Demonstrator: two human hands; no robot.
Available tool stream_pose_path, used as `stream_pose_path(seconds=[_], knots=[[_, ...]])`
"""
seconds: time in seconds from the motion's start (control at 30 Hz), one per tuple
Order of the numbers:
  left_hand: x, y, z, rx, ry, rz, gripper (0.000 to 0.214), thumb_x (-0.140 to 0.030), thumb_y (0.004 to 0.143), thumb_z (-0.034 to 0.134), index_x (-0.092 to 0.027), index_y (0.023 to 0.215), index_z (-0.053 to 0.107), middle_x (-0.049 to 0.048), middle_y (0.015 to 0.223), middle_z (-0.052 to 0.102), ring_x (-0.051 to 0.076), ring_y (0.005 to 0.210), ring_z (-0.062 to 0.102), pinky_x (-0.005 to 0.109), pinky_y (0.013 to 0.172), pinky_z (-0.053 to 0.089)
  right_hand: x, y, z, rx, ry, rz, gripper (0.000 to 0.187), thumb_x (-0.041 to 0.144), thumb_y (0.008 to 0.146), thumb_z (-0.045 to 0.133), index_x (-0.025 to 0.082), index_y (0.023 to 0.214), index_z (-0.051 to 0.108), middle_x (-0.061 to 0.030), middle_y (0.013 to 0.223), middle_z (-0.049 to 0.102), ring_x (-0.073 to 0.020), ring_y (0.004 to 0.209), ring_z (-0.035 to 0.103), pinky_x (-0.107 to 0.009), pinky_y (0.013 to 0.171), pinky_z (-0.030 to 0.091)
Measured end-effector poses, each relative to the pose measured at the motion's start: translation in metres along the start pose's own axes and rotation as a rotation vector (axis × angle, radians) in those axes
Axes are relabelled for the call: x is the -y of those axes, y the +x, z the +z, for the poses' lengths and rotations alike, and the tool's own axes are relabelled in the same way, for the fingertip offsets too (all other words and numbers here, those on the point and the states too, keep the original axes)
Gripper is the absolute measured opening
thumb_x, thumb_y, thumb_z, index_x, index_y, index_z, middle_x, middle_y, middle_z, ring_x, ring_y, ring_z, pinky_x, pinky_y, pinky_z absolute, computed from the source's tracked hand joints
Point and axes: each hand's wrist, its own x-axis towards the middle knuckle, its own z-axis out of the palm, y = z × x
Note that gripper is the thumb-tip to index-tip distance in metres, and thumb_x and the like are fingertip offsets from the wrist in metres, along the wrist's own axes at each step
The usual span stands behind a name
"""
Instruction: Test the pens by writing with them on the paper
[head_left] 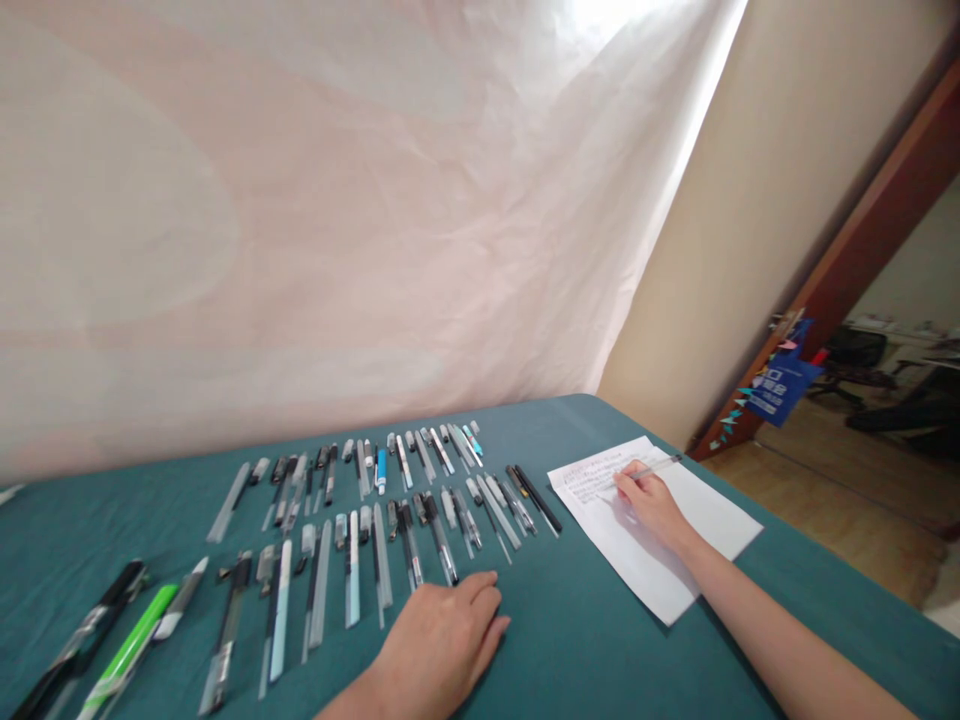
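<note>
**Pen on paper, other hand flat on the cloth**

My right hand (651,502) is closed around a slim clear plastic pen (663,463), its tip down on a white sheet of paper (712,520) that lies near the right edge of the teal-covered table (585,640). My left hand (442,640) holds nothing: it rests palm down on the cloth with its fingers loosely spread, just beside the near end of the rows of loose pens and pen barrels (390,520). A bright green marker (131,645) lies far left.

Right hand (654,503) holds a pen (661,464) on the paper (712,522); left hand (442,640) rests flat beside pen rows (375,520).
</note>
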Motion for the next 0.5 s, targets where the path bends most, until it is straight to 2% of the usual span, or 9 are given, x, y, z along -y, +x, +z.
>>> stream_pose_path(seconds=[0.1,0.2,0.3,0.4,0.5], knots=[[0.002,-0.001,0.001,-0.045,-0.022,0.011,0.025,-0.028,0.089,0.031,-0.022,0.096,0.054,0.0066,0.11,0.059,0.02,0.083,0.062,0.033,0.071,0.048,0.004,0.001,0.0,-0.009,0.009,-0.011,0.028,0.043,0.075,0.049,0.019,0.062,0.047,0.0037,0.05,0.045,-0.0091,0.042,0.04,-0.022,0.042,0.034],[0.005,-0.003,0.0,-0.122,-0.07,0.019,0.024,-0.027,0.088,0.033,-0.021,0.094,0.055,0.006,0.096,0.063,0.018,0.079,0.062,0.028,0.07,0.047,0.014,0.002,0.001,-0.004,0.009,-0.052,0.03,0.045,0.075,0.05,0.018,0.064,0.053,0.0004,0.057,0.051,-0.0113,0.05,0.046,-0.023,0.048,0.038],[0.011,-0.004,-0.004,-0.199,-0.102,0.0,0.022,-0.026,0.088,0.033,-0.022,0.094,0.054,0.0046,0.085,0.062,0.017,0.077,0.06,0.026,0.069,0.046,0.031,0.005,0.01,0.071,-0.01,-0.12,0.031,0.046,0.079,0.046,0.018,0.081,0.059,-0.0007,0.062,0.056,-0.0132,0.056,0.051,-0.025,0.054,0.041],[0.018,-0.005,-0.008,-0.284,-0.126,-0.048,0.018,-0.024,0.087,0.035,-0.022,0.097,0.05,0.0046,0.09,0.059,0.017,0.08,0.056,0.027,0.07,0.044,0.054,0.015,0.032,0.241,-0.022,-0.201,0.034,0.044,0.083,0.04,0.018,0.096,0.057,-0.0008,0.062,0.058,-0.0133,0.056,0.053,-0.024,0.055,0.043],[0.022,-0.005,-0.009,-0.351,-0.132,-0.088,0.013,-0.019,0.085,0.036,-0.02,0.088,0.048,0.0044,0.088,0.055,0.016,0.079,0.052,0.026,0.07,0.043,0.077,0.035,0.067,0.37,-0.159,-0.342,0.034,0.042,0.085,0.037,0.017,0.097,0.057,-0.0021,0.068,0.062,-0.0129,0.059,0.056,-0.024,0.057,0.045]])
